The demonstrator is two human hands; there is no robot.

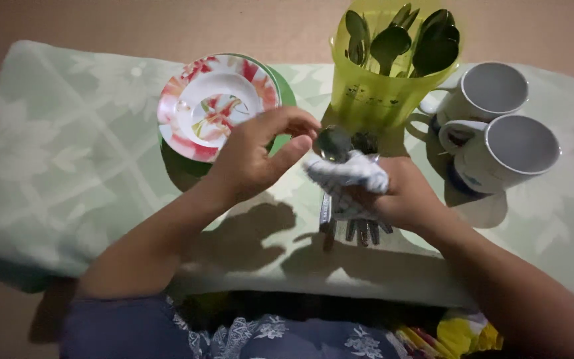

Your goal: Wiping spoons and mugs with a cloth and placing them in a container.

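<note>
At the bench centre, the right hand (406, 196) grips a cloth (348, 174) around several spoons (360, 229); the left hand (257, 156) pinches one spoon bowl (333, 143). Better rub each bowl fully, with the jug (377, 80) at 12 o'clock.

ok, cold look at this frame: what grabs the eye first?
Centre: the right hand grips a bunch of spoons wrapped in a white cloth, while the left hand touches the top spoon bowl. Behind stands a yellow-green pitcher of spoons, with a floral plate left and two white mugs right.
</note>
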